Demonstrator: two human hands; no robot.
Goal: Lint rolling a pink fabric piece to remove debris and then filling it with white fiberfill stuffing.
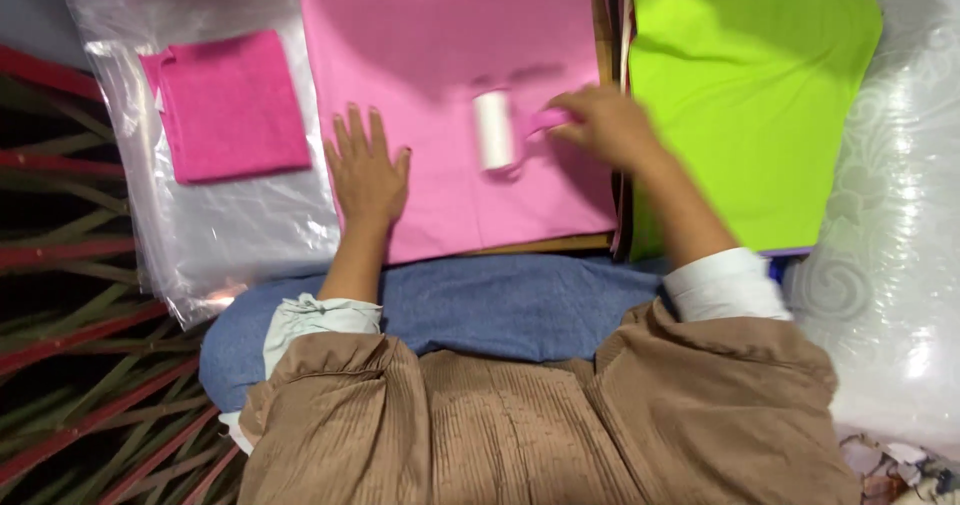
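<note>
A light pink cloth (450,35) lies spread flat in front of me on a brown board. My left hand (366,170) presses flat on its near left part, fingers apart. My right hand (607,125) grips the pink handle of a white lint roller (492,130), whose roll rests on the middle of the pink cloth. The right hand is blurred by motion.
A folded darker pink cloth (232,105) sits on a clear plastic sheet (230,230) at the left. A lime green cloth (750,95) lies at the right, beside clear patterned plastic (900,225). A red and green striped mat (70,345) shows at the far left.
</note>
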